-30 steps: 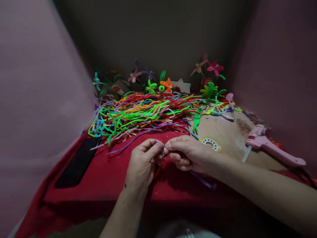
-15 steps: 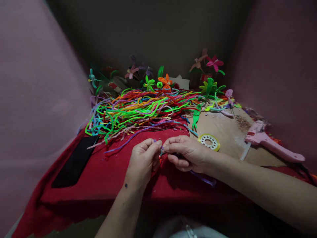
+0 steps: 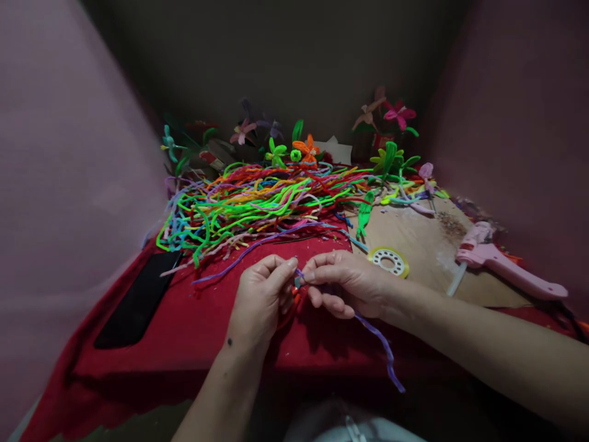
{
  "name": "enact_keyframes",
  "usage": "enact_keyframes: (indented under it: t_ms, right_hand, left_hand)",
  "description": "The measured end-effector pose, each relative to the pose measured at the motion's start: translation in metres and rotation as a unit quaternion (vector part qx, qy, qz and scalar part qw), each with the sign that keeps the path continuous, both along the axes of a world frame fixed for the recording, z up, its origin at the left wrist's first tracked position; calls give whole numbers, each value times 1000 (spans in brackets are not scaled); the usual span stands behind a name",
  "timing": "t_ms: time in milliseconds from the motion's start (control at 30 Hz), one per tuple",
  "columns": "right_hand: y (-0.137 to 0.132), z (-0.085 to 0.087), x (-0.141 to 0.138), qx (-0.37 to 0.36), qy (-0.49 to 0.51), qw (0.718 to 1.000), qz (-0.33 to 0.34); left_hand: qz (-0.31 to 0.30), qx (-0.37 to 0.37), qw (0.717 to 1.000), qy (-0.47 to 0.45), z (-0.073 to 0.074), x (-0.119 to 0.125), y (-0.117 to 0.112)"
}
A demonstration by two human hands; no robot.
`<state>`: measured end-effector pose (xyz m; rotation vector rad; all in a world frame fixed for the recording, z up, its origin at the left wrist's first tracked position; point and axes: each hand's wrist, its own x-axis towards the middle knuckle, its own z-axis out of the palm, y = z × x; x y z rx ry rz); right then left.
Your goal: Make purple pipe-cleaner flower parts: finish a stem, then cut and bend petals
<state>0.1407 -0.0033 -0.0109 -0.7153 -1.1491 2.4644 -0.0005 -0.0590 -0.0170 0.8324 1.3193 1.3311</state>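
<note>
Purple pipe cleaner pinched between both hands, its long tail hanging unshaped

The purple pipe cleaner (image 3: 378, 334) is at the near middle of the worktop, in front of the person; one end is caught between the two hands, while the rest passes under the right hand and dangles over the near edge. The left hand (image 3: 262, 298) has thumb and forefinger closed on the short end; the right hand (image 3: 343, 282) pinches it just beside, its lower fingers loosely curled. A small tool with orange-red handles (image 3: 296, 292) shows beneath the left fingers; its grip is mostly hidden, so I cannot tell how it is held.

As far as can be judged, this piece is only begun; the pinched end seems bent or twisted, though too small to read clearly, and the long tail looks unworked. Elsewhere, shaped pieces appear done: an orange flower (image 3: 307, 149), a pink flower (image 3: 399, 115) and a green leaf piece (image 3: 365, 215); a large heap of loose pipe cleaners (image 3: 257, 205) lies unformed on the red cloth (image 3: 197, 322). To the right, a tape roll (image 3: 399, 264) and a pink glue gun (image 3: 515, 271) rest on cardboard (image 3: 409, 236), both apart from the fingers.
</note>
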Motion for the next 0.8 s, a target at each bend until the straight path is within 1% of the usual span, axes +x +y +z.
enact_keyframes:
  t_ms: [100,133,167,200,267,300,333,367,433,500,567,700,800]
  right_hand:
    - [2,-1,1,2,3,1000,-25]
    - [4,-1,1,0,8,999,-40]
    - [5,-1,1,-2,10,998,-55]
    - [6,-1,2,-4,11,998,-65]
    - [7,-1,3,-9,8,997,-72]
    - [8,-1,3,-11,7,997,-70]
    - [8,0,3,-15,5,998,-69]
    - [8,1,3,-19,3,998,-68]
    - [8,2,3,-29,-2,997,-69]
    - [8,2,4,-33,-6,997,-72]
    - [9,1,5,-20,4,997,-75]
    - [10,0,5,20,22,995,-97]
    - [10,1,5,22,8,992,-126]
  left_hand:
    - [20,19,991,131,4,-9,-4]
    - [28,27,980,195,5,-14,-7]
    - [29,32,963,267,7,-19,-10]
    - [19,38,934,356,8,-25,-13]
    - [-63,19,850,522,8,-34,-20]
    - [-103,10,808,580,7,-38,-23]
    - [-139,2,773,619,6,-40,-24]
    - [-167,0,747,644,5,-42,-25]
    - [-214,-2,713,668,4,-42,-24]
    - [-248,-14,693,677,4,-41,-21]
    - [-255,-33,684,683,7,-42,-19]
    - [-214,-47,681,698,15,-55,-26]
    - [-160,-61,685,708,15,-70,-40]
